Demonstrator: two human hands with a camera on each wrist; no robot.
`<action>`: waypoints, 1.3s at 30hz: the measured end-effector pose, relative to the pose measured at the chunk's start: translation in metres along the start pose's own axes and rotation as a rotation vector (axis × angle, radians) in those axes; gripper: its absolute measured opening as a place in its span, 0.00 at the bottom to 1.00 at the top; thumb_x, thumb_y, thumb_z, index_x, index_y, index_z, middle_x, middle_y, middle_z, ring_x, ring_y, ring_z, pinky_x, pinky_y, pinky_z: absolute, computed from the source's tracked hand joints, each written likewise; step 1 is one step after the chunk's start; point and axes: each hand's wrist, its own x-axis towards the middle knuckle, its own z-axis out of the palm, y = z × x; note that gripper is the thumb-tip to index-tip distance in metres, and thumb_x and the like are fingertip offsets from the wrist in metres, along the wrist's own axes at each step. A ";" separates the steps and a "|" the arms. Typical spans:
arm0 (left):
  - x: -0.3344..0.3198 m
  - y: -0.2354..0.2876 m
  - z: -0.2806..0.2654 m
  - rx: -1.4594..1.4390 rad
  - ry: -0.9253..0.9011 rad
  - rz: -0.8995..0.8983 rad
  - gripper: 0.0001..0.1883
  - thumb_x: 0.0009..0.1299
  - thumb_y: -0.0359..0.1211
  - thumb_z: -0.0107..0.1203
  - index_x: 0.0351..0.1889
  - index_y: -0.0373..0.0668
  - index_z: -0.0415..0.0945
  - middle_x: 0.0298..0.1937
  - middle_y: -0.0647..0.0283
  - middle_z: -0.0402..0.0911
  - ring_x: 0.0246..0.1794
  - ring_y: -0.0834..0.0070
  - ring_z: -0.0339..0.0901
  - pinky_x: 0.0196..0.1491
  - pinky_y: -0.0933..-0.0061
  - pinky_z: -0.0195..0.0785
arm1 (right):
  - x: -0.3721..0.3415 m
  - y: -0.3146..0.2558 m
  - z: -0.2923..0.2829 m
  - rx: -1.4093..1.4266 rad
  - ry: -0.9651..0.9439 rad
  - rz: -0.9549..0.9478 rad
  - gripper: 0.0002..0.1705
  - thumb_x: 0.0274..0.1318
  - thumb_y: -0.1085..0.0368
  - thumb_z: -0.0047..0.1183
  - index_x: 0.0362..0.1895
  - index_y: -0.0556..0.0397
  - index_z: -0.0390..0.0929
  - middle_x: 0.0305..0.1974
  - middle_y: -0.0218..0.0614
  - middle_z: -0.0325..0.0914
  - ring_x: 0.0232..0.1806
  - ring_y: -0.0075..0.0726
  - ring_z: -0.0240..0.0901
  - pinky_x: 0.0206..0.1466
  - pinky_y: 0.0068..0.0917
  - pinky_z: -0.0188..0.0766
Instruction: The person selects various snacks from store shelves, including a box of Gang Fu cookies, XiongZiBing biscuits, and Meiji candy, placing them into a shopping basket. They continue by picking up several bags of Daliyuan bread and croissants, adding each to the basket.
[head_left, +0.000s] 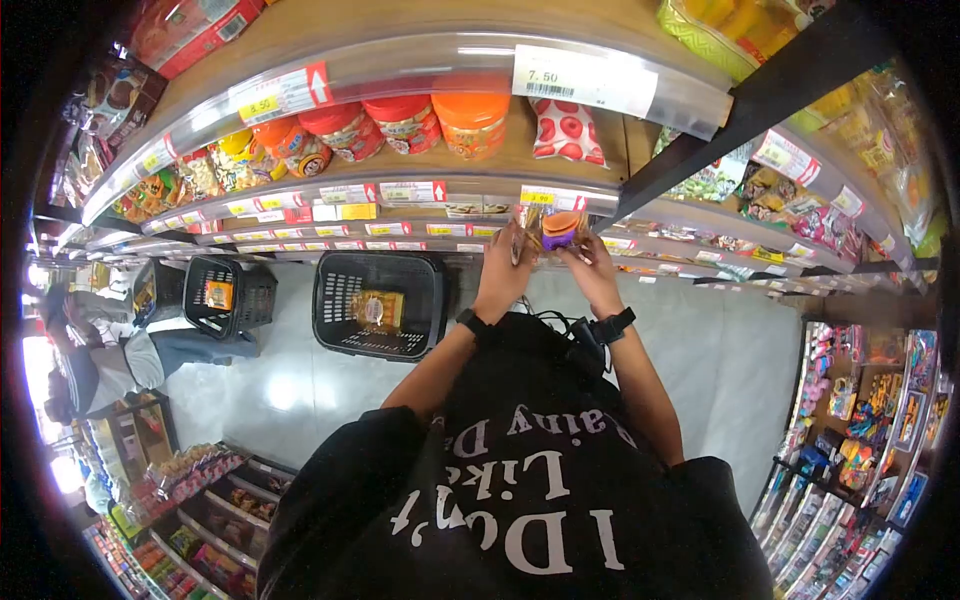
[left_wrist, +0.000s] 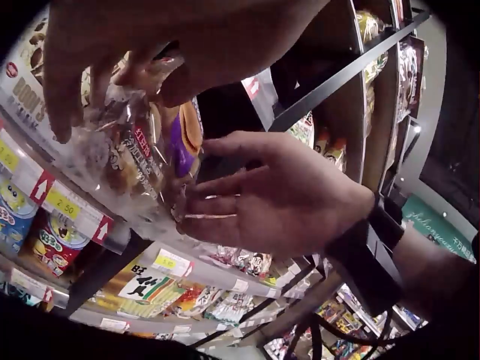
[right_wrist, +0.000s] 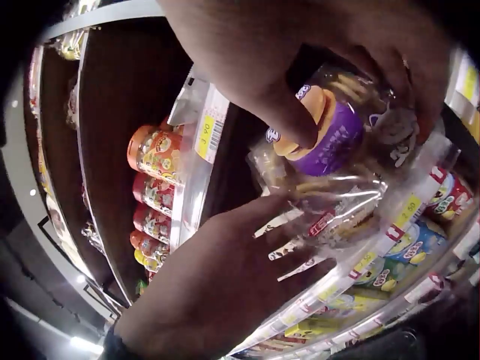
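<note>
Both hands are at a clear, glossy snack packet with a purple-and-orange label [head_left: 560, 232], held up before the shelf edge in the head view. My right hand [head_left: 597, 272] pinches its right side; in the right wrist view the thumb lies across the orange part of the label [right_wrist: 334, 142]. My left hand [head_left: 502, 272] grips the left side of the clear wrapping. Brown contents and pale printed characters [left_wrist: 141, 154] show through the wrapping in the left wrist view. The left fingertips are partly hidden behind the shiny film in the right wrist view.
Red- and orange-lidded jars [head_left: 470, 125] and a pink-patterned bag [head_left: 567, 132] stand on the shelf above. A black basket [head_left: 330, 300] holding a yellow packet [head_left: 378, 310] is on the floor at left. Farther left are another basket [head_left: 258, 300] and a person [head_left: 150, 360].
</note>
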 end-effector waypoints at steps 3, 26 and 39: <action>-0.003 0.002 0.012 0.053 0.088 0.068 0.26 0.68 0.29 0.57 0.64 0.31 0.66 0.55 0.41 0.74 0.57 0.44 0.69 0.61 0.50 0.60 | 0.015 -0.005 0.000 0.066 -0.080 0.002 0.30 0.56 0.66 0.64 0.61 0.60 0.69 0.55 0.38 0.77 0.55 0.30 0.73 0.58 0.28 0.70; 0.010 0.010 0.038 0.003 0.309 0.181 0.23 0.63 0.20 0.58 0.58 0.39 0.73 0.57 0.50 0.76 0.59 0.49 0.71 0.61 0.56 0.65 | 0.036 -0.017 -0.009 -0.055 -0.400 0.258 0.17 0.62 0.57 0.57 0.48 0.54 0.78 0.38 0.28 0.80 0.39 0.23 0.74 0.41 0.23 0.69; 0.019 0.019 0.041 -0.030 0.346 0.203 0.13 0.61 0.21 0.60 0.45 0.36 0.76 0.45 0.48 0.78 0.50 0.46 0.73 0.53 0.55 0.68 | 0.042 -0.004 -0.009 0.066 -0.384 0.122 0.14 0.62 0.64 0.56 0.50 0.53 0.76 0.34 0.20 0.74 0.33 0.18 0.64 0.36 0.20 0.63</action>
